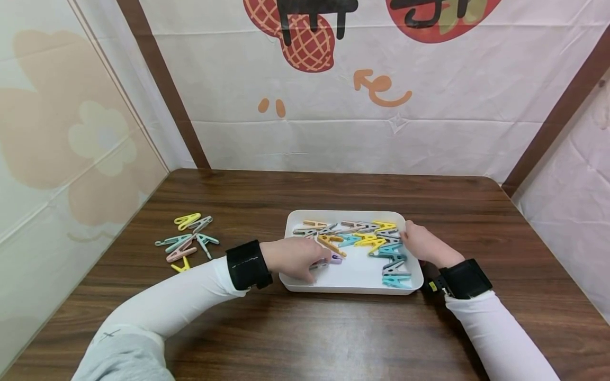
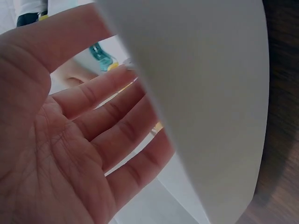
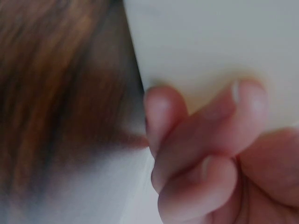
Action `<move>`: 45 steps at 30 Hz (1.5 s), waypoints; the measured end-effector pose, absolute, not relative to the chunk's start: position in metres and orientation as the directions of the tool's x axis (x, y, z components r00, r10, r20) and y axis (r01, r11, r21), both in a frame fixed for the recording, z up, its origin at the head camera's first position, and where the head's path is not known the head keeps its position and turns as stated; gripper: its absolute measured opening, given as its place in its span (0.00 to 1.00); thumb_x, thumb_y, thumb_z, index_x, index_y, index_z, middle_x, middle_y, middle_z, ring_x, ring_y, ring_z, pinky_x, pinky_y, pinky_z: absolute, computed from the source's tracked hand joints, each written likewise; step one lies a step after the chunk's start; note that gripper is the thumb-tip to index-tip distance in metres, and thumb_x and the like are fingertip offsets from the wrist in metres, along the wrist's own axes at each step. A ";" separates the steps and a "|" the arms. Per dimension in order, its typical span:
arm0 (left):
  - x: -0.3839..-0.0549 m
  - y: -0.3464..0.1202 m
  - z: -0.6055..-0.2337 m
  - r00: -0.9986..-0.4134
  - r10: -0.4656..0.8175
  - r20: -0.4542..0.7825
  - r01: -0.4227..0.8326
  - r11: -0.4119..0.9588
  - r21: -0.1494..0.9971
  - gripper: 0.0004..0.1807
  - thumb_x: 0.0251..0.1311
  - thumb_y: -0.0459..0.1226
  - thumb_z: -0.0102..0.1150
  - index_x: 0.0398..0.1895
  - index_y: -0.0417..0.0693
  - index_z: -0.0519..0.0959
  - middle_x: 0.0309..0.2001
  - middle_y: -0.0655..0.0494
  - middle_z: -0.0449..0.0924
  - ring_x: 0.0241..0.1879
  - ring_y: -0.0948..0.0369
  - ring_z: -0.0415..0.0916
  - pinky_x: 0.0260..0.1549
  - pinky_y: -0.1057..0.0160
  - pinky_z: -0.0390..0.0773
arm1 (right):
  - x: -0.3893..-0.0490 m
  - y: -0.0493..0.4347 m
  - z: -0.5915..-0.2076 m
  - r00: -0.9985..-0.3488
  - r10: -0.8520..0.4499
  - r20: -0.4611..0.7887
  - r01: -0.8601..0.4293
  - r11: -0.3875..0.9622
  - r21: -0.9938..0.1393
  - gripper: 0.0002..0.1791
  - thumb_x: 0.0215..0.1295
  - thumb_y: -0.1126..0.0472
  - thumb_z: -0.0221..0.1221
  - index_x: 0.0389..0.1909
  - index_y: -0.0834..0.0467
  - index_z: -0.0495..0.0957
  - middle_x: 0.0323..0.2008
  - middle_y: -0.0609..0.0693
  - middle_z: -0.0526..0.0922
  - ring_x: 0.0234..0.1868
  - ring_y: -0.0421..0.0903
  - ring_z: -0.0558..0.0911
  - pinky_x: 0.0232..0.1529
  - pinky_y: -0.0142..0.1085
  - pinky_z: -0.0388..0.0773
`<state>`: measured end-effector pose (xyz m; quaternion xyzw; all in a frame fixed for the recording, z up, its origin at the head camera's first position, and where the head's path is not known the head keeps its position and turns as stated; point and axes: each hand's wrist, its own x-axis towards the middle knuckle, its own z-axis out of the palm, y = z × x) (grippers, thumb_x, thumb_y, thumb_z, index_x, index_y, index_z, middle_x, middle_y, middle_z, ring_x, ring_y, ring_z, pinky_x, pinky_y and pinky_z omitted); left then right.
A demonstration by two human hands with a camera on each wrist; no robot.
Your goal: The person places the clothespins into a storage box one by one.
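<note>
A white tray (image 1: 352,276) holds several plastic clothespins in yellow, orange, teal and grey. My left hand (image 1: 295,257) reaches over its left rim, fingertips among the clothespins beside a purple clothespin (image 1: 336,258). In the left wrist view the fingers are loosely extended with the thumb apart, and the tray wall (image 2: 201,93) hides their tips. At the tray's right side my right hand (image 1: 429,244) grips the rim. The right wrist view shows its curled fingers (image 3: 205,126) against the tray's outer wall.
Left of the tray, a loose pile of clothespins (image 1: 188,242) in yellow, teal, pink and grey lies on the brown wooden table (image 1: 248,196). Printed white cloth (image 1: 214,95) hangs behind the table and along both sides.
</note>
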<state>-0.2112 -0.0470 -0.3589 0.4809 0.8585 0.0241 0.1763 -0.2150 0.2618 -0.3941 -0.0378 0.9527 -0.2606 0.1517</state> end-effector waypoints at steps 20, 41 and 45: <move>-0.209 -0.055 -0.364 -0.469 0.858 -0.211 0.874 0.485 0.033 0.24 0.55 0.35 0.69 0.58 0.51 0.79 0.54 0.57 0.79 0.46 0.62 0.72 0.44 0.64 0.71 | -0.213 0.261 -0.395 -0.953 -0.148 -0.264 0.008 0.859 -0.512 0.24 0.78 0.62 0.38 0.63 0.76 0.52 0.41 0.65 0.72 0.20 0.49 0.72 0.19 0.38 0.71; -0.249 -0.195 -0.333 -0.841 0.525 0.129 0.540 0.806 0.242 0.18 0.63 0.42 0.62 0.51 0.41 0.79 0.44 0.48 0.82 0.43 0.54 0.79 0.42 0.50 0.75 | -0.213 0.262 -0.394 -0.955 -0.148 -0.257 0.005 0.859 -0.512 0.23 0.78 0.62 0.38 0.62 0.77 0.52 0.36 0.63 0.72 0.17 0.48 0.71 0.17 0.38 0.71; -0.261 -0.233 -0.337 -0.888 0.454 0.077 0.456 0.845 0.280 0.18 0.64 0.38 0.60 0.52 0.35 0.77 0.46 0.41 0.81 0.46 0.47 0.78 0.45 0.46 0.74 | -0.214 0.262 -0.395 -0.955 -0.153 -0.256 0.001 0.857 -0.516 0.23 0.78 0.62 0.38 0.62 0.76 0.52 0.36 0.63 0.72 0.17 0.48 0.72 0.17 0.38 0.71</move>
